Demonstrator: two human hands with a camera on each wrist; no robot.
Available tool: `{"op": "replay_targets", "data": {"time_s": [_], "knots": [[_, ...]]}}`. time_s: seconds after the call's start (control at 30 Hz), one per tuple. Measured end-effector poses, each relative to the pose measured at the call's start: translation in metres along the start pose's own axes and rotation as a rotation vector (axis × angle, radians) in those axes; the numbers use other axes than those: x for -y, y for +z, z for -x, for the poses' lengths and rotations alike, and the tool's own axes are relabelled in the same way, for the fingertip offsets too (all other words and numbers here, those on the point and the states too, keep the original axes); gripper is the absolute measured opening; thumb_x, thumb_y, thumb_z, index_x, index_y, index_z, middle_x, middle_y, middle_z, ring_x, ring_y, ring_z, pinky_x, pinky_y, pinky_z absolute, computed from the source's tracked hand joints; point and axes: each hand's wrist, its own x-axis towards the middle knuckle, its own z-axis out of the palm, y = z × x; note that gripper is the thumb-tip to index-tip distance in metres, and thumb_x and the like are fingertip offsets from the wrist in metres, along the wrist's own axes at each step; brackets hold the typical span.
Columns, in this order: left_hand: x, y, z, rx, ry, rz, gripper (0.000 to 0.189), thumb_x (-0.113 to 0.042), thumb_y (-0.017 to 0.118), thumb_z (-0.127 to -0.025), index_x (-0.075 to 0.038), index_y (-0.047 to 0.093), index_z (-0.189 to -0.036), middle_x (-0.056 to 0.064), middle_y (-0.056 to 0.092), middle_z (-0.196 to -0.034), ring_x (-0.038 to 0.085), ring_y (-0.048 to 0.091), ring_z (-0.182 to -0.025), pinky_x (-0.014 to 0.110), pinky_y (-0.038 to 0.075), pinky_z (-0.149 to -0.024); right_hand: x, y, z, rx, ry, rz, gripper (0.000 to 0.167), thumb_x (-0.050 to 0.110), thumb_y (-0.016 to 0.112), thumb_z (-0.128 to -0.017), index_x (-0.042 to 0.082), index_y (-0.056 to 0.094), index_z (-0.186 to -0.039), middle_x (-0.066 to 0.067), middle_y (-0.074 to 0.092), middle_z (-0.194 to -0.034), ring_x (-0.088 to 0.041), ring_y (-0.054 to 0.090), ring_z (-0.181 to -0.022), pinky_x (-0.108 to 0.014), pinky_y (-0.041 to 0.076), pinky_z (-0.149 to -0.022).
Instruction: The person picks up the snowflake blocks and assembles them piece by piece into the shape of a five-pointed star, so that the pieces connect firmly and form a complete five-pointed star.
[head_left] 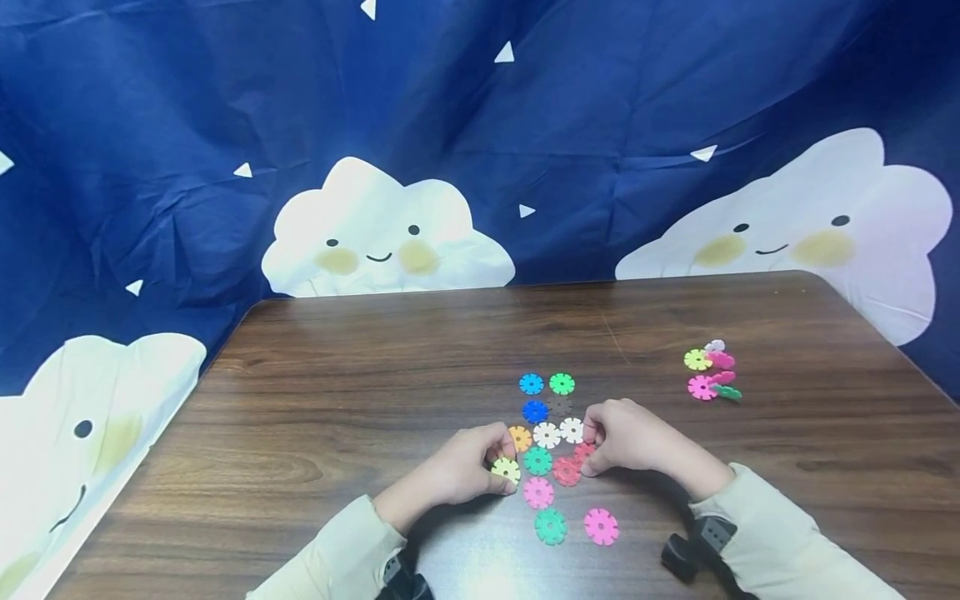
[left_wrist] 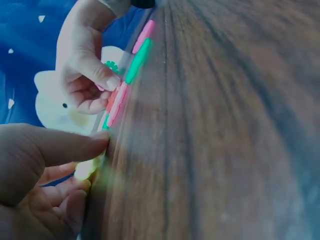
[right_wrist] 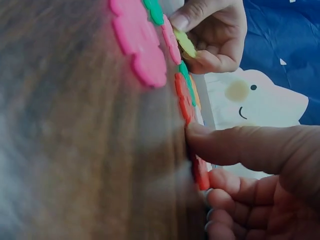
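Notched plastic flower discs lie flat in a loose cluster on the wooden table. My left hand [head_left: 467,467] pinches a yellow disc [head_left: 506,470] between thumb and fingers at the cluster's left side. On the right side, my right hand [head_left: 626,435] has thumb and fingertips around a red disc [head_left: 583,451], partly hidden by them. A second red disc [head_left: 567,472] touches it. Between the hands are a green disc [head_left: 537,461], an orange disc [head_left: 520,438] and two white discs, one of them [head_left: 547,435] beside the orange. The right wrist view shows the red disc [right_wrist: 201,172] at my fingertips.
Blue, bright green and dark discs [head_left: 559,406] sit at the cluster's far end; pink and green discs [head_left: 551,527] lie nearer me. Several more discs, some leaning or overlapping, are at the right, including a pink one [head_left: 702,387]. A blue cloud-print cloth [head_left: 570,108] hangs behind the table [head_left: 360,358].
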Motion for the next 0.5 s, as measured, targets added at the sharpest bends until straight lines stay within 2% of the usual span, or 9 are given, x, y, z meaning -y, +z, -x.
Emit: {"op": "replay_targets", "data": {"time_s": [0.13,0.27,0.4,0.5], "knots": [[0.0041,0.0020,-0.0018,-0.067,-0.019,0.055,0.033,-0.006,0.079,-0.067,-0.012,0.051,-0.083,-0.006,0.049,-0.071,0.007,0.045,-0.067,0.020,0.040,-0.060,-0.0023,0.0027,0.0000,-0.016,0.014,-0.063,0.035,0.014,0.083,-0.056,0.012,0.052,-0.071,0.003,0.046,-0.063,-0.012,0.043,-0.061,-0.025,0.036,-0.055],[0.0063,0.0044,-0.0028,-0.133,-0.009,0.136,0.026,-0.002,0.075,-0.071,-0.010,0.054,-0.084,-0.003,0.049,-0.069,0.007,0.045,-0.063,0.020,0.039,-0.058,-0.0043,0.0042,0.0004,-0.022,0.010,-0.156,0.035,0.007,0.082,-0.059,0.011,0.049,-0.073,0.003,0.045,-0.061,-0.012,0.043,-0.058,-0.025,0.036,-0.052],[0.0061,0.0073,-0.0029,-0.239,-0.023,0.266,0.018,0.001,0.071,-0.075,-0.006,0.058,-0.085,0.001,0.055,-0.070,0.008,0.046,-0.063,0.020,0.040,-0.057,-0.0052,0.0058,-0.0002,0.033,0.011,-0.275,0.027,0.003,0.077,-0.069,0.008,0.054,-0.083,0.002,0.046,-0.056,-0.011,0.046,-0.050,-0.024,0.038,-0.045],[0.0035,0.0089,-0.0041,-0.318,-0.056,0.426,0.016,0.005,0.069,-0.075,0.001,0.059,-0.086,0.004,0.056,-0.070,0.008,0.048,-0.061,0.018,0.044,-0.055,-0.0043,0.0079,-0.0005,0.038,-0.019,-0.303,0.018,0.004,0.071,-0.077,0.008,0.058,-0.087,0.001,0.051,-0.056,-0.011,0.049,-0.047,-0.024,0.042,-0.042]]}}
